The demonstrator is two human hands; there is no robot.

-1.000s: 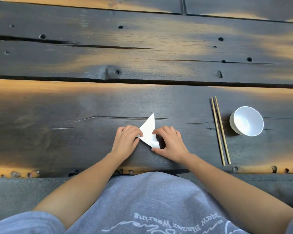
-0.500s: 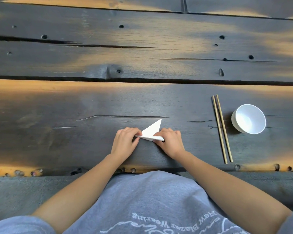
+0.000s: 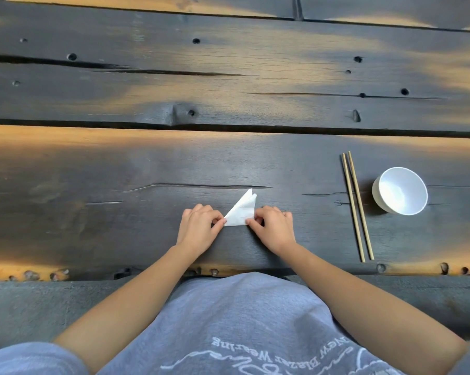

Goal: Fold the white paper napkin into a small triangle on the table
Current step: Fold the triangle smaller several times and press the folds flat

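1. Most of the folding looks done: the napkin [image 3: 240, 212] is already a small triangle, flat on the counter [image 3: 93, 212] near its near edge.
2. Left hand [image 3: 198, 230] pinches its left corner; right hand [image 3: 273, 228] pinches the right corner.
3. Left to do, I judge: press the creases, let go.
4. One bowl [image 3: 401, 190], far right beside chopsticks [image 3: 357, 207], looks empty.

— What did the napkin look like?
— The white paper napkin [image 3: 240, 213] was folded into a small triangle, its layers showing at the far tip, which pointed away from the person and slightly right.
— Where did it lie?
— Flat on the dark wooden table [image 3: 120, 228], near the front edge, its base running left to right toward the person.
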